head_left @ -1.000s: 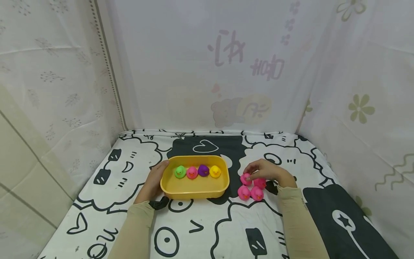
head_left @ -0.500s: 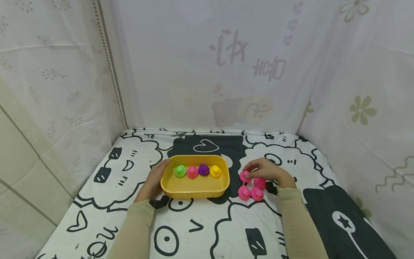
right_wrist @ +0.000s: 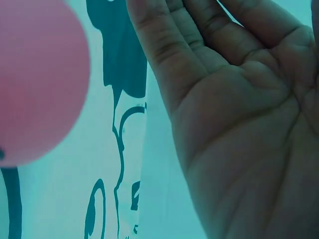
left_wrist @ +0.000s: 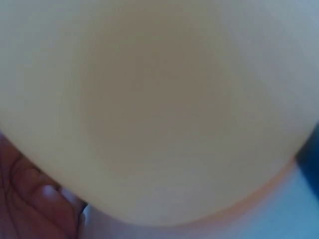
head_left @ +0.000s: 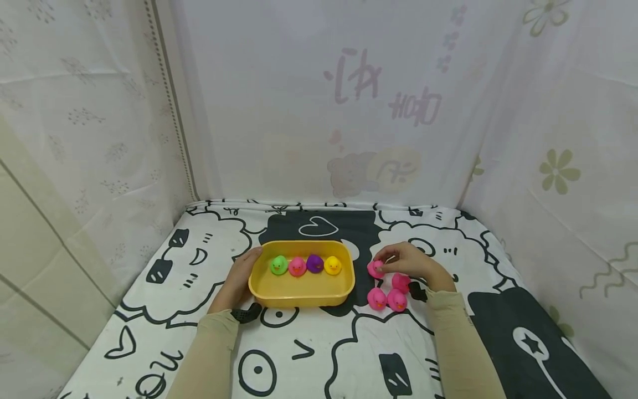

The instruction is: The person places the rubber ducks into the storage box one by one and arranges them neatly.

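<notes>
My left hand (head_left: 238,281) holds the left end of a yellow plastic tray (head_left: 301,291). The tray's wall (left_wrist: 159,149) fills most of the left wrist view, with curled fingers (left_wrist: 42,204) at lower left. In a row inside sit green (head_left: 279,265), pink (head_left: 297,266), purple (head_left: 315,263) and yellow (head_left: 333,265) toy ducks. To the right of the tray, my right hand (head_left: 413,261) pinches a pink toy duck (head_left: 375,270) in its fingertips. Its palm (right_wrist: 249,114) shows in the right wrist view, beside a large blurred pink duck (right_wrist: 40,84).
Below the right hand, three more pink ducks (head_left: 397,301) stand close together on the cloth. The black-and-white printed cloth (head_left: 299,366) covers the whole surface. Pale printed curtains (head_left: 279,111) close off the back and sides.
The pinched pink duck has shifted slightly left and away from the other three, along with my right fingertips. My left hand and the tray keep their places.
</notes>
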Demonstrator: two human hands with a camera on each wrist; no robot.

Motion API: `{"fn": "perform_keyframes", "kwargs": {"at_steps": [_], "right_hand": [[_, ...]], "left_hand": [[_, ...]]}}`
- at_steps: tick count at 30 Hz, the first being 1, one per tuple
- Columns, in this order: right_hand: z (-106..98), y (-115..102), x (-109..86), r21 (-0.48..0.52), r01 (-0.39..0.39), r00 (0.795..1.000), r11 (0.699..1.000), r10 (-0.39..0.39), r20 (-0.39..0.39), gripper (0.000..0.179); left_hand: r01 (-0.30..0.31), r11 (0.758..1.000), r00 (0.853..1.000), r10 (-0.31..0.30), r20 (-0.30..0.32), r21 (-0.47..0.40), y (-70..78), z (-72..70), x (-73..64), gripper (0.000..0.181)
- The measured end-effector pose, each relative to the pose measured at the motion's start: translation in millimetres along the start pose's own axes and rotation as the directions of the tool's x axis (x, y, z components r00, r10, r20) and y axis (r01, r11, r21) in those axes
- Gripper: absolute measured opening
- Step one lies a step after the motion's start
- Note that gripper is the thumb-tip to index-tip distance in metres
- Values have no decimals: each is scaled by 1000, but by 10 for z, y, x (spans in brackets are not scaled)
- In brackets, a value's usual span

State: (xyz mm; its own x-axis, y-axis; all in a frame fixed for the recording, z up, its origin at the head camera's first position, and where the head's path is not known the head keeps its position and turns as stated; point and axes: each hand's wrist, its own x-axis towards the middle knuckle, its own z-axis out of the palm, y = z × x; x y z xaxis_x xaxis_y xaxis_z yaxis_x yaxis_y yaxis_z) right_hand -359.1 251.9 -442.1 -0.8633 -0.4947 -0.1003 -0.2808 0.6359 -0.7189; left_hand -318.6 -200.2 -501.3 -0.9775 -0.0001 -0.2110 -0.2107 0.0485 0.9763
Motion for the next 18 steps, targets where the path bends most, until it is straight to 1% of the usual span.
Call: {"fn": "perform_keyframes", "kwargs": {"at_steps": [5,9,12,16,18], "right_hand": [[-19,-47,17,14,18,1000,1000,-18,-11,31],[-47,-93,53,11,56,998,998,-56,-25,31],[-71,-142,98,7,71,997,997,-70,-41,29],[-94,-254,164,4,83,994,997,-82,-65,29],[-92,-330,212,-1,119,990,993,-118,-76,30]], "left_hand": [[-8,999,1000,9,-12,31,-3,10,10,82],[-12,1000,1000,12,-18,27,-1,18,0,80],[-13,1000,1000,13,-21,29,3,15,-6,79],[-13,1000,1000,13,-15,21,3,9,0,81],[-14,1000,1000,14,-13,12,4,8,2,82]]}}
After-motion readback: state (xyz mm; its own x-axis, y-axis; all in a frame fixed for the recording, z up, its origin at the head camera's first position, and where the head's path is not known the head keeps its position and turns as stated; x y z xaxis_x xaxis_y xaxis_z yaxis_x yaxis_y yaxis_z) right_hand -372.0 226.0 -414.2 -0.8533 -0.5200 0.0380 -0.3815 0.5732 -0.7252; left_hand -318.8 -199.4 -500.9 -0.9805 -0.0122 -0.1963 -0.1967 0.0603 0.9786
